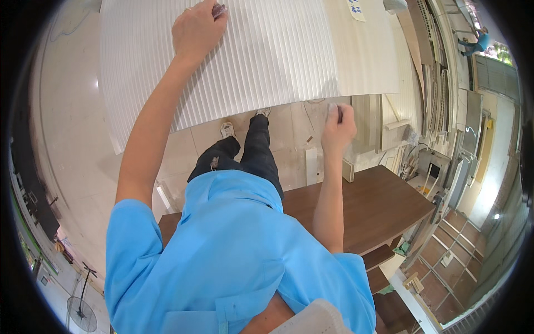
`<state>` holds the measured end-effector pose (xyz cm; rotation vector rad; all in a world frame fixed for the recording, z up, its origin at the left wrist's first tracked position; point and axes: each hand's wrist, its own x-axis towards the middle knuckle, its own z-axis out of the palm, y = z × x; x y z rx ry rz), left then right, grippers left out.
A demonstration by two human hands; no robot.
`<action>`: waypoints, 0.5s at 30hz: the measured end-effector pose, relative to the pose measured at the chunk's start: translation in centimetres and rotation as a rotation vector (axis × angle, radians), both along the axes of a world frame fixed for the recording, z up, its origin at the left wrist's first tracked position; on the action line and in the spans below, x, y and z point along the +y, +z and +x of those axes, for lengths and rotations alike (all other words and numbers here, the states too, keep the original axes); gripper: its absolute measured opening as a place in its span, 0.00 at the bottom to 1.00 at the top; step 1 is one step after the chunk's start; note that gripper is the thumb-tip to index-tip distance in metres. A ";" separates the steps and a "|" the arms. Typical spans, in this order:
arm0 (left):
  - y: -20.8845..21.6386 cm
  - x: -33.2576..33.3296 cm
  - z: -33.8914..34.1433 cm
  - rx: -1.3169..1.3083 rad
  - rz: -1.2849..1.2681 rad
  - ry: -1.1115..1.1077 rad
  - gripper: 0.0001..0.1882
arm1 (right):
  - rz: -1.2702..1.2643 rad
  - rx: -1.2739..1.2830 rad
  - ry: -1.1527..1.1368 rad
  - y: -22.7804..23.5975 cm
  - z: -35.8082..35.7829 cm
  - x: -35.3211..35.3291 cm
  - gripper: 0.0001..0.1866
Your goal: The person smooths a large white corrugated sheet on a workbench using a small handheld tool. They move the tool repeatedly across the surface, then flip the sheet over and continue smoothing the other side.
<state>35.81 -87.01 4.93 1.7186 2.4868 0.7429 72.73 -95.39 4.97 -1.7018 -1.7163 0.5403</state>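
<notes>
A large white panel with fluted ridges spans the upper middle, with a smooth cream strip along its right side. My left hand reaches over the ridges, curled closed around a small dark purplish thing whose kind I cannot tell. Just below the panel's near edge, to the right, my right hand is closed, apart from the panel. A small dark bit shows between its thumb and fingers, too little to name.
Behind my right side stands a dark brown wooden table. Boards and long strips lean along the right. A paper label lies on the cream strip. A standing fan is at lower left; another person is far off at upper right.
</notes>
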 end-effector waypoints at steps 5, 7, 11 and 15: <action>-0.1 0.1 -0.3 -0.016 0.051 -0.007 0.18 | -0.221 0.365 -0.211 0.8 2.6 -3.6 0.07; 0.4 -0.4 0.1 -0.103 0.088 -0.012 0.19 | -0.325 0.739 -0.217 0.7 2.3 -4.4 0.07; 2.0 -4.6 3.1 -0.519 0.214 -0.013 0.17 | -0.431 1.223 -0.107 0.7 -0.1 -5.1 0.08; 3.3 -12.0 8.5 -1.283 0.016 -0.148 0.14 | -0.465 1.310 0.012 1.8 -2.0 -5.6 0.08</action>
